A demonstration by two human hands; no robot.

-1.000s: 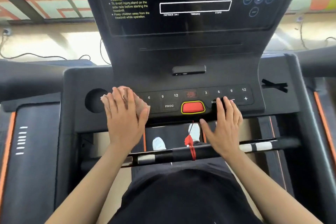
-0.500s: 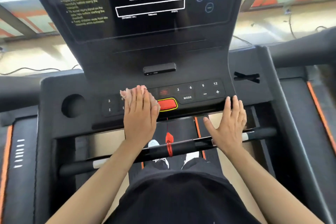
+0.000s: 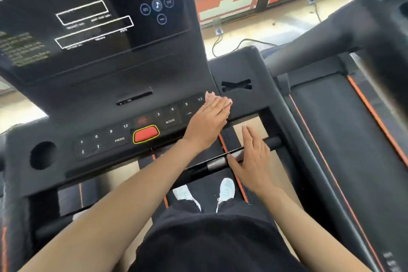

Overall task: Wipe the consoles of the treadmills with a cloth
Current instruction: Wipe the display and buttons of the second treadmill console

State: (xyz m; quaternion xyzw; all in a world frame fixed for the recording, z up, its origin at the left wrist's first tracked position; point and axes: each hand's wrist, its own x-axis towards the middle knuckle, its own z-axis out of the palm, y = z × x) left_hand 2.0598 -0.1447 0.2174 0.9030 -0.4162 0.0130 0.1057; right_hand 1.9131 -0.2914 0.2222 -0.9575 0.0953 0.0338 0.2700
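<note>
The black treadmill console (image 3: pixel 103 104) fills the left and middle of the head view, with a row of numbered keys and a red stop button (image 3: pixel 146 134). My left hand (image 3: pixel 208 120) lies flat, fingers straight, pressing a pale pink cloth (image 3: pixel 209 96) onto the right end of the key row, near the "12" key. Only the cloth's far edge shows past my fingertips. My right hand (image 3: pixel 251 160) hovers flat and open over the handlebar (image 3: pixel 217 162) below the console, holding nothing.
The dark display panel (image 3: pixel 88 17) rises above the keys. A round cup hole (image 3: pixel 43 155) sits at the console's left end. A second treadmill's belt (image 3: pixel 344 143) with orange trim lies to the right. Cables (image 3: pixel 242 41) run across the floor behind.
My left hand has slid the cloth rightward along the key row, from the left keys past the red button to the right end. My right hand has left the console edge and dropped toward the handlebar.
</note>
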